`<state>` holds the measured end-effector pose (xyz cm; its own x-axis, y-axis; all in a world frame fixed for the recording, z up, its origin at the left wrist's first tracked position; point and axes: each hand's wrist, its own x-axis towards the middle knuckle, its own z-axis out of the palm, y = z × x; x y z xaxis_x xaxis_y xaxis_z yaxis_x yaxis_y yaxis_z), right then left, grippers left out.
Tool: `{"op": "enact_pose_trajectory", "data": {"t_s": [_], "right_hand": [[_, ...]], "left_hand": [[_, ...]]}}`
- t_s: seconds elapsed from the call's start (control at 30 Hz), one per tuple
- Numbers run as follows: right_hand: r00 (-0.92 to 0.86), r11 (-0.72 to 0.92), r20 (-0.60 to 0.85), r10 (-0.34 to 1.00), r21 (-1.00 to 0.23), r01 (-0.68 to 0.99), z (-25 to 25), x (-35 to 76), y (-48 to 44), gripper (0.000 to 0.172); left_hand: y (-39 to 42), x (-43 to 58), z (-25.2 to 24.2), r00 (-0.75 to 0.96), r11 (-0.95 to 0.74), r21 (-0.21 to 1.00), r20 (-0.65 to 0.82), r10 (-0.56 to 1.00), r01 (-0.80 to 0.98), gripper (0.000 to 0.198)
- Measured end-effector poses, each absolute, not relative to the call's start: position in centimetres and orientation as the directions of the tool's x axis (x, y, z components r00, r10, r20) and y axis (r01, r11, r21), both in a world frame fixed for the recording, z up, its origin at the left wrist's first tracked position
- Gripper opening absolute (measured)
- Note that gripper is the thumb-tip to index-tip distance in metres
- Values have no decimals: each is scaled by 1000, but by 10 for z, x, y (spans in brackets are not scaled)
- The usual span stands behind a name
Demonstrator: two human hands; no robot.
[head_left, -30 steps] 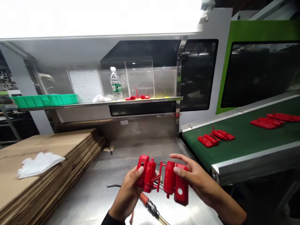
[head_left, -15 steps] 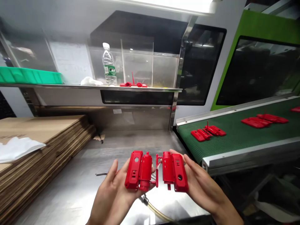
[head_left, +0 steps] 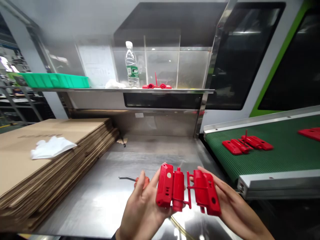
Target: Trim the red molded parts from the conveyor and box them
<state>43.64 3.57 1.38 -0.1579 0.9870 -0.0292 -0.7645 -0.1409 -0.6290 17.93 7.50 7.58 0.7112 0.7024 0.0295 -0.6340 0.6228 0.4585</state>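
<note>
Apparently the handling is partway along: one red part [head_left: 178, 190] sits at the near middle, runner [head_left: 189, 190] attached, while others [head_left: 255, 142] lie on the belt [head_left: 280, 163] at right, not picked up. The left hand [head_left: 142, 207] spreads open beneath, thumb clear; the right hand [head_left: 229, 200] supports the right side, but I can't tell its fingers' grip.

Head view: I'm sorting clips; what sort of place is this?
Likely a factory workstation: a ribbed green conveyor belt carries red plastic parts, and flat brown cardboard sheets lie stacked.
</note>
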Motion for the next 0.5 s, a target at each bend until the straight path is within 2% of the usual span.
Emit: {"op": "enact_pose_trajectory", "data": {"t_s": [0.1, 0.17, 0.23, 0.33, 0.43, 0.5], "right_hand": [[-167, -135, -18, 986, -678, -723, 13, 432, 33, 48], [-174, -126, -6, 985, -715, -688, 20, 425, 31, 53], [-167, -127, -24, 986, -757, -641, 27, 413, 30, 63], [-147, -152, -83, 986, -820, -552, 31, 394, 31, 78], [-152, -129, -59, 987, -855, -503, 22, 380, 34, 72], [-102, -42, -7, 995, -936, -349, 17, 376, 34, 60]], "left_hand": [[72, 176, 73, 678, 611, 421, 13, 735, -671, 67], [72, 171, 66, 657, 587, 439, 10, 754, -680, 66], [74, 165, 56, 611, 513, 530, 13, 791, -675, 67], [78, 157, 42, 499, 332, 744, 2, 866, -579, 88], [81, 152, 36, 419, 262, 836, -43, 907, -482, 92], [83, 150, 38, 387, 290, 816, -89, 918, -500, 83]]}}
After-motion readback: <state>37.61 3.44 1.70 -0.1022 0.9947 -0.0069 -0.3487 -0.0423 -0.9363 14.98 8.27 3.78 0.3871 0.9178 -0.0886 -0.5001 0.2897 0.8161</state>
